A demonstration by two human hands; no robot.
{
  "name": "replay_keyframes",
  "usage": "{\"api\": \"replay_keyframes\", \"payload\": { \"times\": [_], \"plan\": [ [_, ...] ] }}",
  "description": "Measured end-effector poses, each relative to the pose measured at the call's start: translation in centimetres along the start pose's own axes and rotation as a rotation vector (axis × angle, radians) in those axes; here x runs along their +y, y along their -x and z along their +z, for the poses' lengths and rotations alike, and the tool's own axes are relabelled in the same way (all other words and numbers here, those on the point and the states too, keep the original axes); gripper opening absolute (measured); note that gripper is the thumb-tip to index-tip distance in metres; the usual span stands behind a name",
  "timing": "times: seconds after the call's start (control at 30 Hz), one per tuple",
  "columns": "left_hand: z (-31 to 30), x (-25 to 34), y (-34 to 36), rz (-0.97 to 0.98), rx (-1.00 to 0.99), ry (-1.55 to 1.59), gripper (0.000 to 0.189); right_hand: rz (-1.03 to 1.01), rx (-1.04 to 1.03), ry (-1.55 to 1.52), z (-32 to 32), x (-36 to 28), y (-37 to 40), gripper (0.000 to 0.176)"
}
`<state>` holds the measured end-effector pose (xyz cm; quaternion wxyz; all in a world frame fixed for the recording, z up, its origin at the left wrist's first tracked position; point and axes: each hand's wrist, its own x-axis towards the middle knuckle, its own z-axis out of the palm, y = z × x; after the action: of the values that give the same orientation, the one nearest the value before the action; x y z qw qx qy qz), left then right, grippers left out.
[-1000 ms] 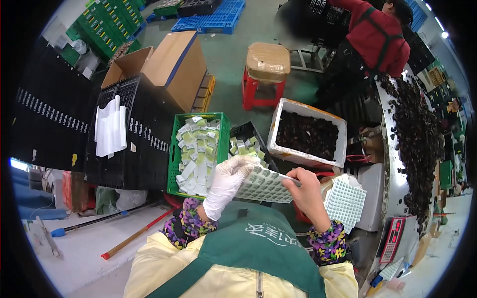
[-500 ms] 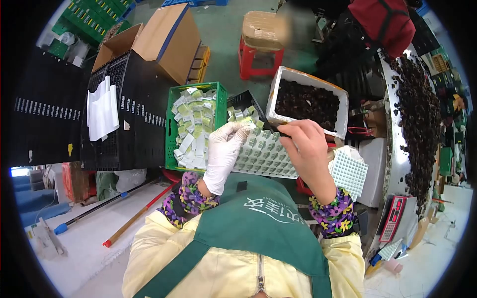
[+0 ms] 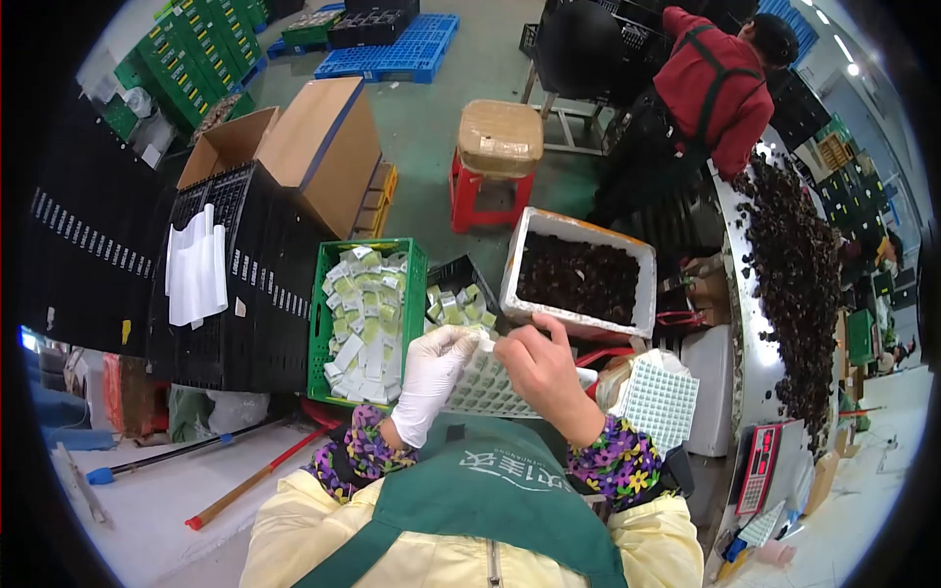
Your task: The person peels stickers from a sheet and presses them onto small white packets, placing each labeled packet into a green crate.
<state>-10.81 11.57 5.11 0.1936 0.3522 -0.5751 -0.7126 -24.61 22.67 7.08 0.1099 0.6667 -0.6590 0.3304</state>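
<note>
My left hand, in a white glove, pinches a small green-and-white packet at its fingertips. My bare right hand has thumb and forefinger closed against the packet's right end. A tiny pale piece, apparently a sticker, shows at those fingertips, partly hidden. Below both hands lies a sheet of small green stickers in rows, its right part covered by my right hand. Just beyond my left hand, a green crate is full of similar packets. More packets lie in a black tray beside it.
A white foam box of dark pieces stands ahead. Another sticker sheet lies at right. Dark pieces cover much of a long table. A person in red leans over its far end. A red stool stands ahead, black crates at left.
My right hand has left the sticker sheet and moved left to the packet at my left fingertips. The camera view has tilted up, showing more of the person in red.
</note>
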Motion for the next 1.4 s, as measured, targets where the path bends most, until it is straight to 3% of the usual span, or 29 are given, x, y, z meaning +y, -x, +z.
{"api": "replay_keyframes", "payload": {
  "times": [0.03,0.1,0.13,0.17,0.2,0.23,0.3,0.33,0.37,0.47,0.57,0.87,0.93,1.03,1.1,1.17,1.2,1.3,1.37,1.4],
  "plan": [
    [0.0,0.2,-0.3,0.009,0.004,0.001,0.018,-0.009,0.004,0.001,-0.2,0.0,-0.1,0.012],
    [-0.2,-0.2,-0.4,0.2,0.03,-0.04,0.018,0.445,0.01,-0.461,-1.1,-0.7,0.2,0.007],
    [-0.3,-0.1,-0.5,0.177,-0.009,-0.022,0.017,0.71,0.029,-0.737,-2.1,-0.6,-0.4,0.004],
    [-0.7,0.3,-0.4,0.306,-0.046,-0.202,0.016,0.827,0.074,-0.922,-2.3,0.4,-0.5,0.009],
    [-0.5,1.1,0.0,0.334,-0.081,-0.228,0.016,1.034,0.024,-1.04,-3.1,0.7,-1.4,0.011],
    [-0.2,1.3,0.2,0.366,-0.116,-0.253,0.016,1.152,0.117,-1.293,-2.9,1.1,-1.7,0.01],
    [-0.1,0.4,0.4,0.2,-0.235,-0.138,0.014,1.134,0.077,-1.555,-3.1,1.5,-1.8,0.008],
    [0.0,0.7,0.3,0.325,-0.312,-0.132,0.012,1.15,0.038,-1.581,-3.2,1.4,-2.0,0.008],
    [0.1,0.4,0.4,0.313,-0.319,-0.131,0.012,1.155,0.0,-1.604,-3.1,1.4,-2.2,0.008],
    [0.1,0.4,0.6,0.368,-0.403,-0.237,0.011,1.073,-0.149,-1.549,-1.9,1.2,-2.4,0.009],
    [-0.1,0.1,0.8,0.386,-0.461,-0.251,0.011,1.043,-0.087,-1.367,-1.5,1.0,-3.3,0.008],
    [-0.2,-0.1,1.3,0.408,-0.337,-0.402,0.01,0.97,-0.011,-1.129,-1.1,1.4,-4.9,0.009],
    [-0.2,-0.2,1.0,0.412,-0.33,-0.421,0.009,0.935,-0.185,-1.18,-1.5,0.6,-4.7,0.009],
    [-0.3,0.2,0.7,0.455,-0.379,-0.479,0.008,0.888,-0.2,-1.082,-1.1,0.0,-4.4,0.009],
    [-0.2,0.1,0.8,0.493,-0.439,-0.515,0.008,0.849,-0.143,-0.992,-0.5,0.8,-4.4,0.008],
    [0.4,-0.6,1.4,0.366,-0.526,-0.373,0.009,0.977,0.061,-1.145,-0.5,1.8,-5.1,0.008],
    [0.5,-1.0,1.8,0.212,-0.54,-0.311,0.011,0.993,0.12,-1.128,-0.9,2.2,-5.5,0.009],
    [0.6,-1.3,2.3,0.175,-0.504,-0.242,0.011,1.029,0.187,-1.119,-1.4,3.1,-5.6,0.007],
    [0.5,-0.5,2.0,0.222,-0.451,-0.319,0.011,1.033,0.153,-1.112,-1.9,2.6,-4.5,0.007],
    [0.4,-0.4,1.6,0.447,-0.392,-0.443,0.01,1.035,0.118,-1.103,-2.0,2.1,-3.8,0.007]
  ]
}}
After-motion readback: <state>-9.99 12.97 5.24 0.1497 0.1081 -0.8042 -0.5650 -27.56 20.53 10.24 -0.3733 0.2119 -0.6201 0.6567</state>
